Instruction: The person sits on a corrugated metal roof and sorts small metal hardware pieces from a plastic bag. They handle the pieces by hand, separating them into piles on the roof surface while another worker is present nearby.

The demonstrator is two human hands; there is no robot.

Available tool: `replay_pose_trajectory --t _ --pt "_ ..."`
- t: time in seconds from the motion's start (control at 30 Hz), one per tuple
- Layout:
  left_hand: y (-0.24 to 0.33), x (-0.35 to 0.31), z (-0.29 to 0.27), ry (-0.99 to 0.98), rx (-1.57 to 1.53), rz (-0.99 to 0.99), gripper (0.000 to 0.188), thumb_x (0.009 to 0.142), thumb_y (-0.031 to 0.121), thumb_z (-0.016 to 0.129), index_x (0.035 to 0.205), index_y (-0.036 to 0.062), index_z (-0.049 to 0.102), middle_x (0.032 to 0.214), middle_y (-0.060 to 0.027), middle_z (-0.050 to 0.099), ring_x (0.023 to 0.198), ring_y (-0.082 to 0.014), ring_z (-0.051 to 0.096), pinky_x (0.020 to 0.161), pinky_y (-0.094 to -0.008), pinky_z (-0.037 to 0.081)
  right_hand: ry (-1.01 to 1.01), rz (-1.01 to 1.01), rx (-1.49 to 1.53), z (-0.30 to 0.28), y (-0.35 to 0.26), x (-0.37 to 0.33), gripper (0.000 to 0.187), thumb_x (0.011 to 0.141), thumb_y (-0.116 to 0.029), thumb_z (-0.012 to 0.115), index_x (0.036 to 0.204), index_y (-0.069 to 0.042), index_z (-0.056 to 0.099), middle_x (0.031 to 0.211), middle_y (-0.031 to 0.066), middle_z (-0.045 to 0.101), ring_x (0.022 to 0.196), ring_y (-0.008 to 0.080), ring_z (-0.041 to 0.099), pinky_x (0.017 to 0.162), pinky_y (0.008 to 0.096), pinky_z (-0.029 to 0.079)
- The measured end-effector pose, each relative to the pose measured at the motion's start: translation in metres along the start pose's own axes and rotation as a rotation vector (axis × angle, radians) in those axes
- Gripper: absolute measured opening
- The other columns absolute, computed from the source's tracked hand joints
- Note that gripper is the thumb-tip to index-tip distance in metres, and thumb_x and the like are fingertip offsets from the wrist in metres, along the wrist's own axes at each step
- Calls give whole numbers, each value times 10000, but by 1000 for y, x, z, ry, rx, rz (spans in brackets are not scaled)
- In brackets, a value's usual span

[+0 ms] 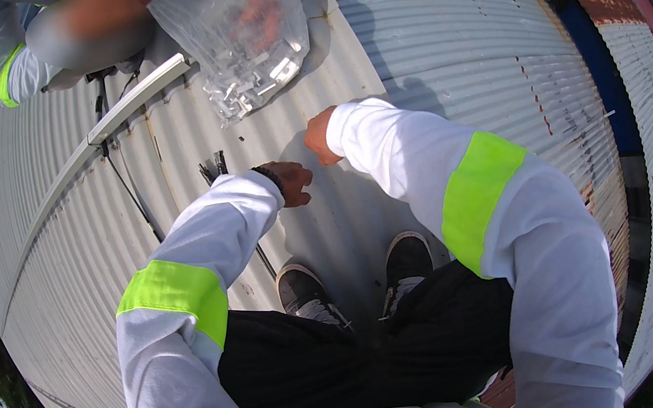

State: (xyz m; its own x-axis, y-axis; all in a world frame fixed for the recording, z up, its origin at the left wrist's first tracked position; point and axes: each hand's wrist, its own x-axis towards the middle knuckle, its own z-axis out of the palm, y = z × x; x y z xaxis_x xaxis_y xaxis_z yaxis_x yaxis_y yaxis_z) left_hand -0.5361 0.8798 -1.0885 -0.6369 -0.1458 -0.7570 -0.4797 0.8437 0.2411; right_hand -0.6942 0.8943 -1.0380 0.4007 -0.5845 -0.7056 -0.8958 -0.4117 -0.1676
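Note:
My left hand (290, 182), with a dark band at its wrist, hovers over the corrugated roof sheet (251, 143). Its fingers are curled in, and whatever they may hold is hidden. To its upper right is my right hand (320, 136), closed with its back toward me; nothing in it can be made out. The two hands are close but apart. Beyond them lies a clear plastic bag (227, 59) with several silvery metal clamps (284, 70) in its near end. A blurred reddish-brown shape shows through the plastic.
A co-worker (9, 56) in a white sleeve with a yellow-green band is at the far left beside the bag. A metal rail (140, 96) runs across the roof at left. Black cables (133, 193) and connectors (213, 167) lie near my left arm. My shoes (302, 287) stand on the ridges.

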Motion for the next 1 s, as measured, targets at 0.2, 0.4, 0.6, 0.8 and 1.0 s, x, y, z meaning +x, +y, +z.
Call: replay_pose_trajectory --t 0.2,0.4,0.6,0.8,1.0 --pt "0 -1 -1 -1 0 4 486 878 407 600 1250 97 573 1227 -145 591 1168 -331 571 1010 -442 450 4 -21 -4 -1 1 0 289 830 -314 666 965 -71 747 975 151 723 922 340 692 809 437 552" --pt "1 -1 -2 -8 6 2 486 876 406 598 1249 95 568 1222 -148 592 1167 -332 572 1010 -443 450 13 -18 -3 0 1 -1 285 832 -311 662 964 -73 748 972 150 723 922 335 692 816 436 549" --pt "1 -2 -2 -11 3 0 487 878 407 592 1256 101 563 1228 -147 590 1173 -331 568 1016 -442 448 10 2 -5 0 0 0 284 836 -304 655 970 -71 747 986 149 722 933 332 690 828 435 546" --pt "3 -2 -3 -22 17 -17 486 882 414 586 1259 109 559 1243 -142 581 1186 -326 560 1023 -446 443 0 19 -18 1 0 1 289 838 -309 657 989 -80 745 1000 142 722 941 331 689 836 434 544" --pt "2 -2 -3 -18 6 -14 492 882 423 589 1262 111 557 1240 -143 579 1188 -328 558 1022 -446 442 10 22 3 3 2 4 285 837 -312 660 985 -84 747 997 137 724 942 330 689 837 433 543"
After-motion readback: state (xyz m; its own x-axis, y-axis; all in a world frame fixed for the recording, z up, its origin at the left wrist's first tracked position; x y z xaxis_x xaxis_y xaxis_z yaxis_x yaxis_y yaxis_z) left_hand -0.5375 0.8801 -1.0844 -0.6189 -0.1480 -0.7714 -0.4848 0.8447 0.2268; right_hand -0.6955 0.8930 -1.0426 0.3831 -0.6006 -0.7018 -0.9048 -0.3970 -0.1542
